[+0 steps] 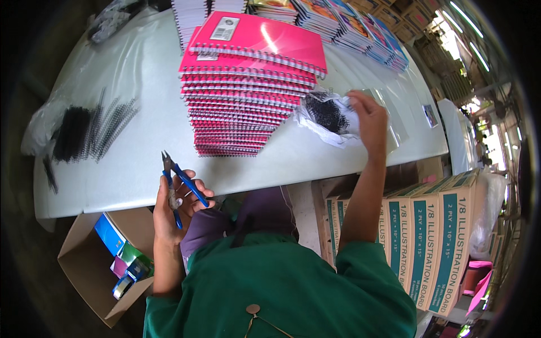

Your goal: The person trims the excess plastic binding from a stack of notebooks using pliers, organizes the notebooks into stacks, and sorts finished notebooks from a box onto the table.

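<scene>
My left hand (167, 217) holds a pair of blue-handled wire cutters (193, 190) at the table's near edge, jaws pointing up and away. Over the right side of the table, my right hand (370, 121) is curled with its fingertips together at the edge of a white plastic bag (315, 128). Anything between those fingertips is too small to make out. Inside the bag lies a heap of small black bits (328, 114). Left of it rises a tall stack of pink spiral-bound notebooks (242, 84), coil edges toward me, the top one set askew.
Black plastic binding coils (93, 132) lie at the table's left. More notebooks (360, 31) stand in piles at the back. Below the table are an open cardboard box (84, 265) with tape and small packs, left, and a row of large cartons (437, 248), right.
</scene>
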`<state>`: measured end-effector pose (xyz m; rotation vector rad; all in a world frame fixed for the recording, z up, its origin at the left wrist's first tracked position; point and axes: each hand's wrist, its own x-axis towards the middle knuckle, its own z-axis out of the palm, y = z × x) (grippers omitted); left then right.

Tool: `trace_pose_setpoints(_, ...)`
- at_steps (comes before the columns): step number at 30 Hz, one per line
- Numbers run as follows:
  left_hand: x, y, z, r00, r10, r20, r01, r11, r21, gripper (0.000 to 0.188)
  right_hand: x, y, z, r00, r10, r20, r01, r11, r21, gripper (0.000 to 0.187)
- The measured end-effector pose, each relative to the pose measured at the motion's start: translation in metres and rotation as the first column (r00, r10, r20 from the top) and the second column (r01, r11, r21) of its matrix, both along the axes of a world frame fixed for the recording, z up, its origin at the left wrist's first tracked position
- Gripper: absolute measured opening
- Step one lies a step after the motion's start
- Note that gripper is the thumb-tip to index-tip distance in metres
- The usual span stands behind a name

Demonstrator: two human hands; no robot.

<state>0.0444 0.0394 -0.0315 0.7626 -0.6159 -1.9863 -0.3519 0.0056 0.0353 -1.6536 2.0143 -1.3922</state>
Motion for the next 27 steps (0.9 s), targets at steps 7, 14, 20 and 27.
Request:
trace_pose_setpoints(7,-0.003,0.007,0.014,0.995,0.075,0.069,-0.070,0.995,-0.066,0.056,0.032,0.004,-0.010,0.998,-0.067,0.022,0.068,0.995,-0.073,0.020)
trace_pose_setpoints(14,0.000,0.011,0.021,0.982,0.139,0.128,-0.123,0.984,-0.130,0.057,0.072,0.028,-0.015,0.992,0.048,0.117,-0.019,0.971,-0.239,0.013)
trace_pose_setpoints(20,-0.001,0.020,0.025,0.961,0.212,0.180,-0.178,0.966,-0.186,0.056,0.090,0.049,0.022,0.977,0.177,0.117,-0.109,0.891,-0.440,0.013)
trace_pose_setpoints(27,-0.001,0.010,0.082,0.864,0.503,0.012,-0.392,0.689,-0.609,0.053,0.092,0.086,0.085,0.877,0.481,-0.006,-0.368,0.664,-0.651,0.046)
